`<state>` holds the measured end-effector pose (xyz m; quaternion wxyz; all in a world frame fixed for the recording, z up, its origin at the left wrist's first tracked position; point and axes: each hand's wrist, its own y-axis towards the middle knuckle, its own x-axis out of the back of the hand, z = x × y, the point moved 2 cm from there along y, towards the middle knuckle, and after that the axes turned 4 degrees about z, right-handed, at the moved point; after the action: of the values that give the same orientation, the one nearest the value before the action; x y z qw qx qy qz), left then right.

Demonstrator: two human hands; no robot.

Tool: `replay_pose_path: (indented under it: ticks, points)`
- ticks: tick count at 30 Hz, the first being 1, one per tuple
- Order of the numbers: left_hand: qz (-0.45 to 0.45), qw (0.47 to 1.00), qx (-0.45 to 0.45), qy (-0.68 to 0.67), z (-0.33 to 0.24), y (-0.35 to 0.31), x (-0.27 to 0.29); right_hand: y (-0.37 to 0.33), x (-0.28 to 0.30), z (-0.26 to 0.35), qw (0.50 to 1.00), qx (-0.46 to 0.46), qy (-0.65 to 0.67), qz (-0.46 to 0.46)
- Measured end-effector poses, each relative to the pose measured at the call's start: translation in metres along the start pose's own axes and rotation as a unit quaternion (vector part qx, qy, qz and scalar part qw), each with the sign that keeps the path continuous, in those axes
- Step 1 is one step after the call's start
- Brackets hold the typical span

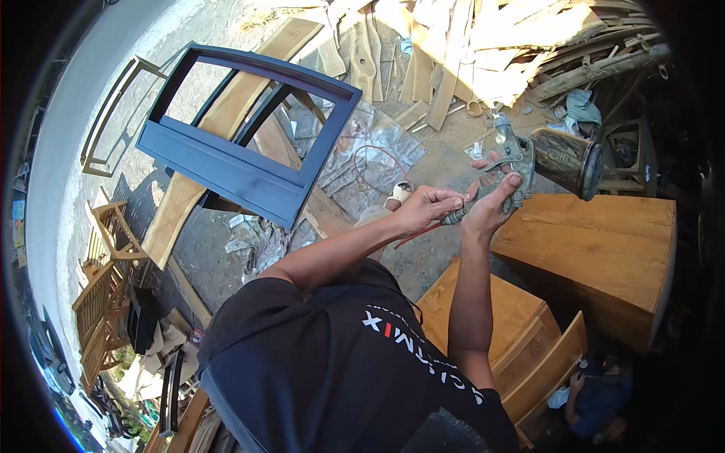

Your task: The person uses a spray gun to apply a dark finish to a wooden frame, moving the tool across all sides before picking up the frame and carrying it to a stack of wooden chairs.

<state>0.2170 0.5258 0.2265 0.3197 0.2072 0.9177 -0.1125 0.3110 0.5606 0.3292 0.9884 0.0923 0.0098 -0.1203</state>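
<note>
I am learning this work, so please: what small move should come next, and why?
The left hand should probably check where the thin red hose reaches the paint-stained metal spray gun: that hand pinches near there, while the right hand holds the gun.

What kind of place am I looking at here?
Probably an open-air furniture-making and finishing yard: there's a spray gun with a cup attached, a dark-painted panel frame propped on a plank, and rough timber heaped near the far edge.

1 head-worn view (wide fisheye), facing down, close overhead
</note>
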Motion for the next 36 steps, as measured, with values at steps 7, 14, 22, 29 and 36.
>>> replay_pose_path:
  ticks: [7, 14, 22, 29, 36]
  points:
    - [-0.026, 0.998, 0.011, -0.052, 0.009, 0.158, 0.067, 0.162, -0.020, -0.083, 0.996, 0.001, -0.037, 0.078]
    - [-0.063, 0.993, -0.033, -0.092, -0.055, 0.279, 0.102, 0.306, -0.068, -0.097, 0.990, -0.048, -0.027, 0.126]
    - [-0.173, 0.967, -0.141, -0.124, -0.131, 0.394, 0.162, 0.458, -0.151, -0.128, 0.970, -0.101, 0.054, 0.213]
    - [-0.171, 0.978, -0.109, 0.046, -0.143, 0.451, 0.250, 0.565, -0.258, -0.160, 0.921, -0.132, 0.063, 0.360]
    - [-0.498, 0.822, 0.059, 0.270, -0.110, 0.377, 0.313, 0.695, -0.413, -0.146, 0.874, -0.139, 0.129, 0.447]
